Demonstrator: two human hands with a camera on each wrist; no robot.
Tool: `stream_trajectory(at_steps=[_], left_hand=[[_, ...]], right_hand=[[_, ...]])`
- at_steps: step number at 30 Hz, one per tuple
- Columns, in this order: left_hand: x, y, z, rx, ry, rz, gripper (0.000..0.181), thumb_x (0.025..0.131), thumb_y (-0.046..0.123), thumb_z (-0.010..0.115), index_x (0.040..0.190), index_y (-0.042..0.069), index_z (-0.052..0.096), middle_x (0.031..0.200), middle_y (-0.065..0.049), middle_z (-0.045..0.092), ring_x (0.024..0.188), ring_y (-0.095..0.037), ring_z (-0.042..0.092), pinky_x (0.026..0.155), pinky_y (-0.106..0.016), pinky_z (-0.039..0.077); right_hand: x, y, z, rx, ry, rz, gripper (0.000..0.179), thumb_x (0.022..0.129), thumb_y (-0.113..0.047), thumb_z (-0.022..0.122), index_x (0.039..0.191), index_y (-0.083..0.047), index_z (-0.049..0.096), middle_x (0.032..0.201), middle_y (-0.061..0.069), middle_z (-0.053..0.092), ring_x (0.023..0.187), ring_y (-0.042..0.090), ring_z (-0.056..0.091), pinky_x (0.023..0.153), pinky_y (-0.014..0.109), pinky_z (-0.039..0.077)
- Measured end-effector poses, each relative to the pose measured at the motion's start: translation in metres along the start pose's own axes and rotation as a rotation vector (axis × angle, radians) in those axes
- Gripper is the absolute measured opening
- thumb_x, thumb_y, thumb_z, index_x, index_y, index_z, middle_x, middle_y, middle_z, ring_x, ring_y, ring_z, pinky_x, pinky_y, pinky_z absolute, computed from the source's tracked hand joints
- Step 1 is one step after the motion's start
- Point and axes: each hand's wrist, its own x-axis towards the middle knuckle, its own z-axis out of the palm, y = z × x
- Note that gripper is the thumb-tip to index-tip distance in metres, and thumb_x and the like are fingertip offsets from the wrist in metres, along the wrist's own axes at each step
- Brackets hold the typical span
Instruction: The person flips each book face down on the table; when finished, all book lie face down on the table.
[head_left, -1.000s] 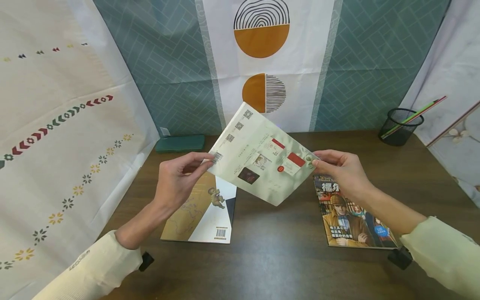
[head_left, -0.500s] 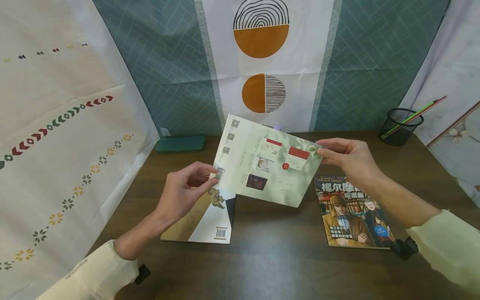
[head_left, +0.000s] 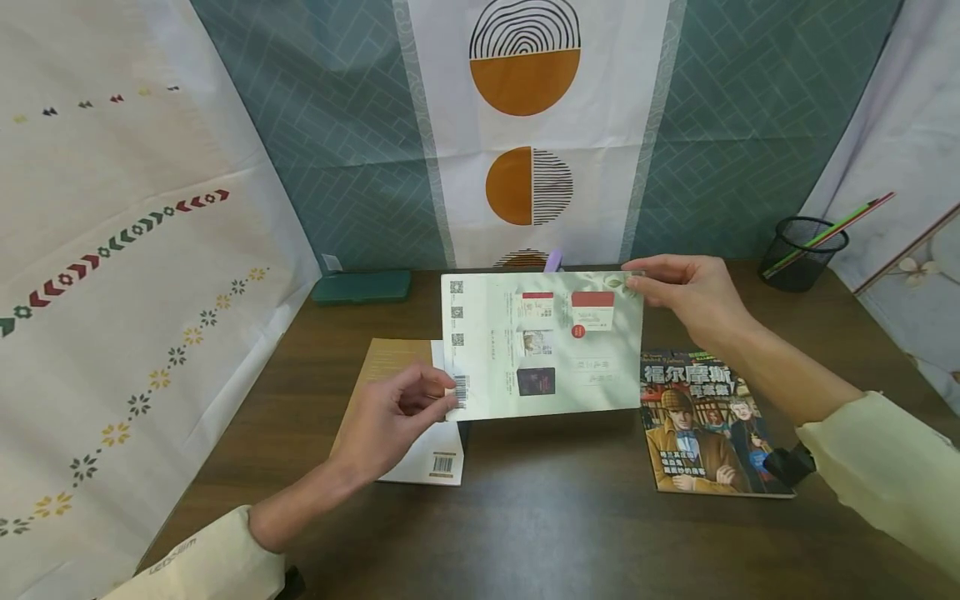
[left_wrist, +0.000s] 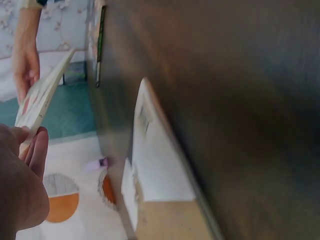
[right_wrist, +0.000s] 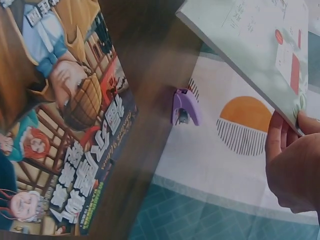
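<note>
A thin pale green book (head_left: 495,367), with its barcode side facing me, is held above the table between both hands. My left hand (head_left: 397,421) pinches its lower left corner between thumb and fingers. At the upper right corner, my right hand (head_left: 697,300) pinches it the same way. Below and behind the left hand lies a gold and white book (head_left: 427,467), partly covered from view. To the right, under my right forearm, a comic-style book (head_left: 686,433) with a detective on its cover lies flat. The right wrist view shows the pale book's spine edge (right_wrist: 235,67).
A purple stapler (right_wrist: 185,107) stands at the back of the table, mostly hidden behind the held book in the head view. A dark green case (head_left: 362,287) lies at the back left. The black mesh pen cup (head_left: 798,258) with pencils stands at the back right.
The held book has turned from a steep slant to nearly level. My left hand has moved down and slightly right, while the right hand has risen. Both flat books stay in place.
</note>
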Motion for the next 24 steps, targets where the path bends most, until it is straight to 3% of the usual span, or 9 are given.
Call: stream_trajectory(at_steps=[7,15,24], left_hand=[[-0.012,0.000,0.017,-0.119,-0.034,-0.071,0.021,0.091,0.003,0.083,0.109,0.013,0.076,0.097,-0.001,0.080,0.076,-0.030,0.077,0.074,-0.033,0.064],[-0.022,-0.002,0.040,-0.301,-0.095,-0.182,0.019,0.092,-0.001,0.081,0.109,0.006,0.075,0.097,-0.010,0.080,0.080,-0.042,0.077,0.075,-0.037,0.065],[-0.026,-0.002,0.061,-0.326,-0.132,-0.267,0.016,0.092,0.001,0.082,0.106,0.004,0.074,0.086,-0.010,0.079,0.078,-0.043,0.076,0.071,-0.036,0.064]], right_hand=[[0.014,-0.002,0.008,-0.077,0.001,0.026,0.045,0.103,-0.028,0.074,0.138,-0.002,0.069,0.131,0.010,0.069,0.112,0.015,0.063,0.089,0.019,0.056],[0.027,0.000,0.021,-0.093,0.007,0.036,0.041,0.102,-0.026,0.076,0.135,-0.003,0.072,0.136,0.017,0.068,0.120,0.021,0.062,0.090,0.020,0.055],[0.040,0.013,0.040,-0.124,0.043,0.040,0.036,0.100,-0.021,0.078,0.130,0.000,0.075,0.133,0.019,0.070,0.116,0.026,0.068,0.083,0.016,0.055]])
